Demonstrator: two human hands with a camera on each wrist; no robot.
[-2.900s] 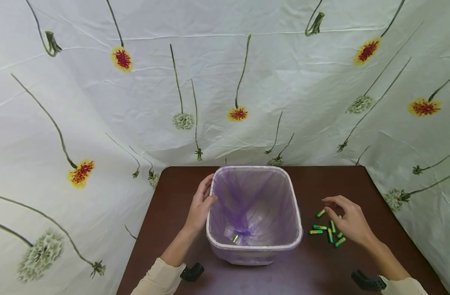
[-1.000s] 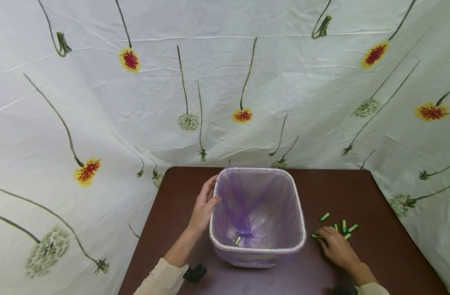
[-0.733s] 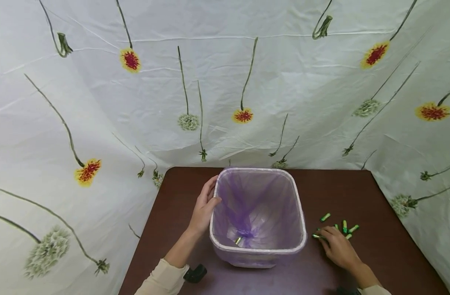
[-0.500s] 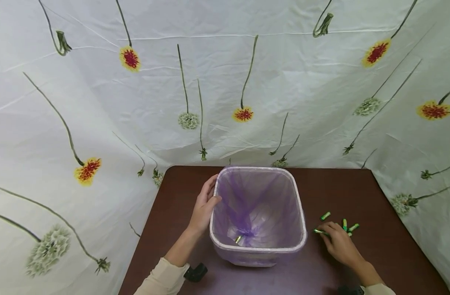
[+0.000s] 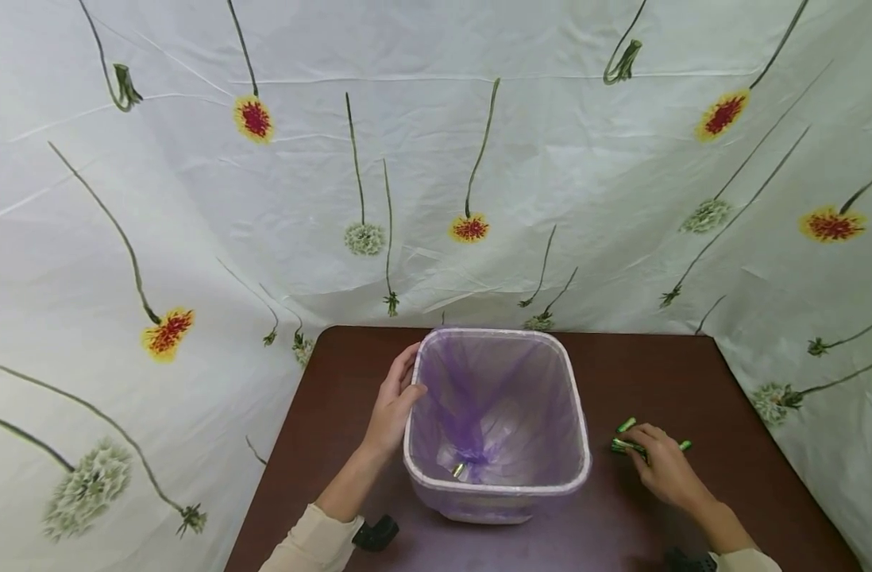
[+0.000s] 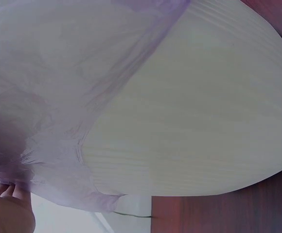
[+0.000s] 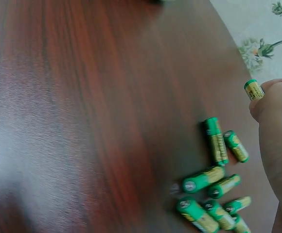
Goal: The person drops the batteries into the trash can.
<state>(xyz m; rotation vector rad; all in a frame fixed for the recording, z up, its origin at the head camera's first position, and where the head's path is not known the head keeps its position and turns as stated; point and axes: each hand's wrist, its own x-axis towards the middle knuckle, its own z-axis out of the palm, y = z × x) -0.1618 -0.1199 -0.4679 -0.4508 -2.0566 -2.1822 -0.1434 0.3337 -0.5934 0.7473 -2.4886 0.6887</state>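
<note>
Plastic, thin film, wood grain and cloth, as seen from here.
Bin [image 6: 194, 111]: matt plastic, smooth with fine ribbing. Liner [image 6: 82, 48]: sheer plastic film, crinkled, faintly glossy. Batteries [image 7: 204, 178]: slick, shiny printed wrap, metallic-looking. Table [image 7: 97, 107]: wood-look top, streaked grain, hazy gloss where light strikes. Sheet [image 5: 414, 48]: smooth printed fabric to my eye, creased, low sheen. Sleeve [image 5: 314, 539]: matt cloth.

Some fingertips of the left hand [image 5: 391, 413] lie hidden behind the bin [image 5: 479, 505]; the right hand [image 5: 665, 467] covers part of a pinched battery [image 7: 254, 89], while blurred loose batteries [image 7: 225, 186] crowd the right wrist view's bottom edge, the lowest cropped.
</note>
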